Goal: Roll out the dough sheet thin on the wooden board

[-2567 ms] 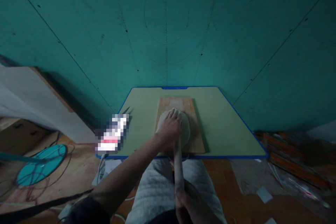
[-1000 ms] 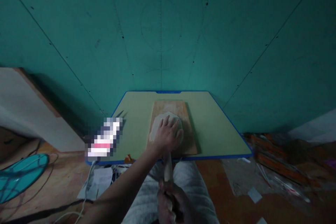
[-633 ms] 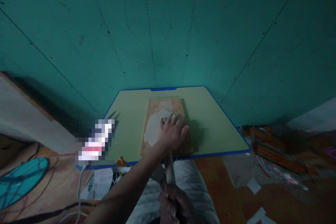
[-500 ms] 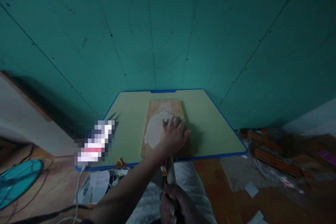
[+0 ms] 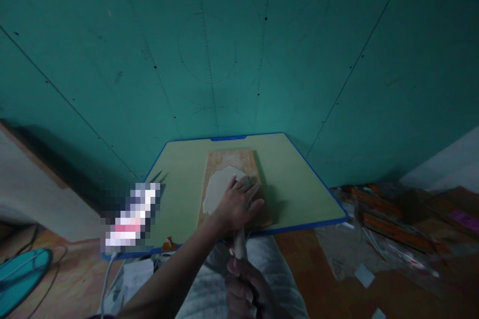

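Note:
A flat, pale sheet of dough [image 5: 217, 190] with an uneven edge lies on a wooden board [image 5: 231, 157]. My left hand [image 5: 236, 205] reaches across from the left and rests over the dough's right side, fingers spread, hiding part of it. Closer to me, below the table edge, my right hand [image 5: 245, 284] is wrapped around a pale rolling pin [image 5: 240, 245]. The pin points away from me, and its far end is hidden behind my left hand.
The board sits on a pale green folding table [image 5: 299, 184] with a blue rim. On its left stand a blurred-out lit device [image 5: 130, 219] with a white cable and a dark pointed blade. A green wall [image 5: 232, 60] rises behind. Clutter [image 5: 389, 224] covers the floor at right.
My left hand has shifted slightly toward me and left over the dough, its fingers now closer together. My right hand still grips the rolling pin. The camera view has tilted a little upward.

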A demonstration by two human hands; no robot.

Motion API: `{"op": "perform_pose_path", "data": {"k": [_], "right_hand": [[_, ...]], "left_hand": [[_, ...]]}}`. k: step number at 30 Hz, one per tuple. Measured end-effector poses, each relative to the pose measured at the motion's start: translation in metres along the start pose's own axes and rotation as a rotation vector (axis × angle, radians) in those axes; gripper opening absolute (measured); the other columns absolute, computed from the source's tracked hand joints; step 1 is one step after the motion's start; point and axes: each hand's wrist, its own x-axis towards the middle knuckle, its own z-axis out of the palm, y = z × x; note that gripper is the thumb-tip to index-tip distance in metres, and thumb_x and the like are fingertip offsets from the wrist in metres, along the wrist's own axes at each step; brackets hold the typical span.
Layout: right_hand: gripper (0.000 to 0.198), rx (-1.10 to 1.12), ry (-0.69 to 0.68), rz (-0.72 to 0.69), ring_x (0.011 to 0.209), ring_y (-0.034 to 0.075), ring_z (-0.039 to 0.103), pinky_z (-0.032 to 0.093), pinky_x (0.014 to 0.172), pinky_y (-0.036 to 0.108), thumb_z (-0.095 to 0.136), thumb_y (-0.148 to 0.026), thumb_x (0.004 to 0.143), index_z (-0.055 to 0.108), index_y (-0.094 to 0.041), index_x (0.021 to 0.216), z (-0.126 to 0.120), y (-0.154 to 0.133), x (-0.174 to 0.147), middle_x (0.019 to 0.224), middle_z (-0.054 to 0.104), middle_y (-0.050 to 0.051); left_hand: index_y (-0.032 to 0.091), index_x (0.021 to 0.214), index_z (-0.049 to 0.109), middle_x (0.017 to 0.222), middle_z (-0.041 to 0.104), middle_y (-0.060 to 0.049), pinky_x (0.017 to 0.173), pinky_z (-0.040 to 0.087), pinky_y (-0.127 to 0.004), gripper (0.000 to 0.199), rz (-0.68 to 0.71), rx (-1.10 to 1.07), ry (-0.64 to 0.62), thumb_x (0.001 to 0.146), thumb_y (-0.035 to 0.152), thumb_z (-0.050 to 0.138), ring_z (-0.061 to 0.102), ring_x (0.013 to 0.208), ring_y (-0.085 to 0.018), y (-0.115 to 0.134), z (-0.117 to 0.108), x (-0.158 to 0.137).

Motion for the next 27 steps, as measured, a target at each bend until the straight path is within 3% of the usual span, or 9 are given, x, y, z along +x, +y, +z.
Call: {"op": "perform_pose_path", "data": {"k": [9, 12, 14, 17, 20, 23, 27], "right_hand": [[0.036, 0.089, 0.044, 0.102, 0.102, 0.021, 0.063, 0.055, 0.086, 0.042, 0.060, -0.038, 0.095, 0.057, -0.018, 0.125, -0.016, 0.008, -0.005, 0.123, 0.060, 0.008], [0.032, 0.078, 0.054, 0.117, 0.067, 0.014, 0.061, 0.052, 0.059, 0.028, 0.060, -0.047, 0.092, 0.064, -0.016, 0.095, -0.023, 0.006, -0.005, 0.083, 0.066, 0.002], [0.041, 0.058, 0.051, 0.123, 0.042, 0.009, 0.044, 0.036, 0.040, 0.021, 0.063, -0.056, 0.085, 0.055, -0.019, 0.068, -0.025, 0.002, -0.003, 0.051, 0.050, -0.004], [0.052, 0.035, 0.046, 0.111, 0.032, 0.006, 0.026, 0.020, 0.035, 0.019, 0.066, -0.062, 0.075, 0.039, -0.022, 0.055, -0.021, -0.005, -0.003, 0.037, 0.030, -0.010], [0.055, 0.029, 0.039, 0.105, 0.030, 0.004, 0.021, 0.015, 0.034, 0.019, 0.070, -0.065, 0.069, 0.036, -0.023, 0.056, -0.011, -0.010, -0.003, 0.036, 0.029, -0.012], [0.054, 0.046, 0.040, 0.109, 0.029, 0.003, 0.019, 0.013, 0.033, 0.019, 0.073, -0.064, 0.065, 0.038, -0.024, 0.060, 0.000, -0.013, -0.001, 0.037, 0.028, -0.014], [0.049, 0.118, 0.000, 0.131, 0.027, 0.004, 0.020, 0.013, 0.032, 0.020, 0.075, -0.058, 0.067, 0.041, -0.023, 0.066, 0.003, -0.017, 0.000, 0.037, 0.031, -0.015]], "left_hand": [[0.014, 0.149, 0.039, 0.151, 0.045, -0.017, 0.118, 0.022, -0.057, 0.072, 0.019, 0.008, -0.015, 0.097, 0.064, 0.026, 0.031, 0.145, -0.034, 0.051, 0.019, 0.038], [0.016, 0.148, 0.039, 0.151, 0.046, -0.015, 0.117, 0.027, -0.053, 0.070, 0.057, -0.041, -0.004, 0.098, 0.063, 0.026, 0.034, 0.144, -0.031, 0.061, 0.023, 0.048], [0.016, 0.145, 0.045, 0.148, 0.049, -0.013, 0.116, 0.030, -0.049, 0.065, 0.048, -0.095, 0.019, 0.099, 0.059, 0.027, 0.038, 0.142, -0.029, 0.063, 0.022, 0.052], [0.017, 0.128, 0.061, 0.138, 0.060, -0.010, 0.112, 0.038, -0.042, 0.051, 0.001, -0.173, 0.088, 0.102, 0.048, 0.031, 0.047, 0.136, -0.025, 0.053, 0.019, 0.047], [0.020, 0.116, 0.069, 0.127, 0.068, -0.008, 0.111, 0.040, -0.043, 0.040, 0.032, -0.191, 0.126, 0.102, 0.039, 0.037, 0.054, 0.128, -0.022, 0.030, 0.015, 0.030], [0.020, 0.120, 0.067, 0.135, 0.062, -0.008, 0.116, 0.032, -0.045, 0.038, 0.121, -0.133, 0.093, 0.101, 0.035, 0.038, 0.047, 0.135, -0.022, 0.008, 0.010, 0.013], [0.018, 0.122, 0.065, 0.138, 0.059, -0.010, 0.117, 0.031, -0.046, 0.039, 0.136, -0.061, 0.030, 0.101, 0.037, 0.037, 0.041, 0.139, -0.024, 0.003, 0.006, 0.010]]}}
